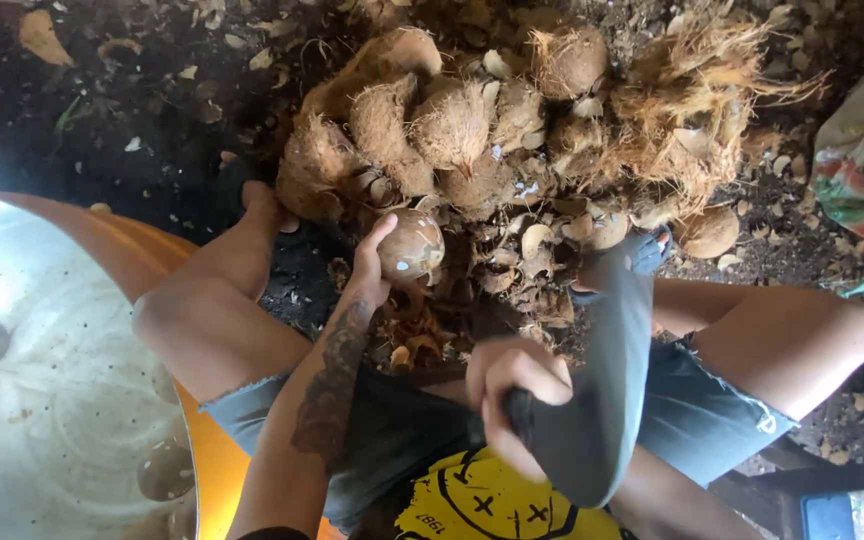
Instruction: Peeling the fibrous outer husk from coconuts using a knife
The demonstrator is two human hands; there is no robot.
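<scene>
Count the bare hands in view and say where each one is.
2. The left hand grips a round, brown peeled coconut in front of the husk pile. The right hand clasps the handle of a broad dark blade above the lap.

The basin (42, 400) is cut off at left; the blade's (602, 390) tip is blurred.

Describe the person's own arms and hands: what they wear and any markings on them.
Both arms are bare, with no sleeves showing down to the wrists. The left forearm bears a large dark tattoo that runs from near the wrist toward the elbow. The left hand and right hand are bare too: no gloves, and no rings or watch that can be made out.
</scene>
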